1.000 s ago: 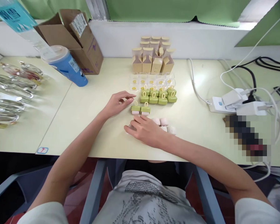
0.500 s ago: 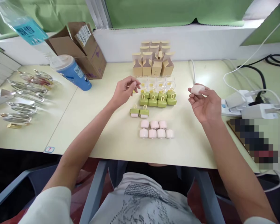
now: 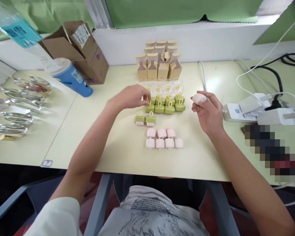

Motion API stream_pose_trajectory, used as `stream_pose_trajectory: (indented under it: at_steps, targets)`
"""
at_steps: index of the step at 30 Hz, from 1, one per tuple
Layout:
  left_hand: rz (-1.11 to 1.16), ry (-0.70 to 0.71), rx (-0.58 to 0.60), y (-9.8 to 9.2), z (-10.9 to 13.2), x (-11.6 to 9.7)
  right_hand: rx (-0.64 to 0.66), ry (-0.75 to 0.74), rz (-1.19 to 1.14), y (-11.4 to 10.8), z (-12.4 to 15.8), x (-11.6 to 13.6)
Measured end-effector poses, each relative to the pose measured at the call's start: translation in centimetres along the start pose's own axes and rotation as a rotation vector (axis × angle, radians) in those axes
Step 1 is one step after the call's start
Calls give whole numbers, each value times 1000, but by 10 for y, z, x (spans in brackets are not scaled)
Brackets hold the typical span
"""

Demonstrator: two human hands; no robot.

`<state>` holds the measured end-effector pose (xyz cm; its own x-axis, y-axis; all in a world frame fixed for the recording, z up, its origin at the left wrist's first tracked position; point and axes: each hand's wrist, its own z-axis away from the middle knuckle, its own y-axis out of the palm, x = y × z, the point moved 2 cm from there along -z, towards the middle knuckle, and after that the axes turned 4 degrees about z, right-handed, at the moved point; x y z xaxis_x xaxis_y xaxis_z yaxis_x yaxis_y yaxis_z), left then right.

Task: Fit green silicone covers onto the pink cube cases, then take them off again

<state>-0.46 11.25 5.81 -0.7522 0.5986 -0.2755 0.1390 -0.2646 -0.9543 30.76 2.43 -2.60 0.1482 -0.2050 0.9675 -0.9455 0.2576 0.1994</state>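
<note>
My right hand point(image 3: 210, 111) is closed on a pale pink rounded pot point(image 3: 199, 98), held above the table. My left hand point(image 3: 132, 96) reaches over the left end of the rows of green lids point(image 3: 169, 109), which carry cream loops. Its thumb and forefinger are pinched at the loop of the front left green lid point(image 3: 149, 108). Nearer to me stand two pink pots with green lids point(image 3: 150, 121) on them. Two rows of bare pink pots point(image 3: 160, 143) lie closer to the table's front edge.
Clear plastic cups point(image 3: 167, 89) and open cardboard boxes point(image 3: 163, 70) stand behind the lids. To the left are a blue tumbler point(image 3: 76, 78), a brown carton point(image 3: 93, 62) and clear shiny pieces point(image 3: 17, 117). A power strip point(image 3: 236, 112) with cables lies right.
My left hand has come down onto the front left green lid, its fingers closing at the loop. My right hand has moved left, still holding the pink pot.
</note>
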Motion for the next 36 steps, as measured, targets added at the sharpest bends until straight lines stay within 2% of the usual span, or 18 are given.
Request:
stream_pose_trajectory:
  at_steps: [4, 8, 16, 24, 26, 28, 32, 36]
  targets:
    - [-107, -85, 5, 5, 2, -13, -9, -43, 14, 2, 3, -5]
    - [-106, -77, 40, 8, 2, -23, -35, -69, 9, 4, 7, -5]
    - [-25, -40, 83, 7, 8, -16, -43, -76, 23, 7, 9, -8]
    - [88, -1, 66, 4, 9, -12, -76, -129, -15, 9, 11, -9]
    - [83, 10, 28, -1, 12, -11, -85, -156, -43, 10, 12, -8]
    - [119, 38, -71, -9, 16, -9, -82, -172, -71, 11, 15, -7]
    - [428, 70, -289, -20, 23, -6, -51, -182, -19, 17, 21, -5]
    - [776, 46, -299, -20, 23, -15, -30, -229, 53, 34, 11, 17]
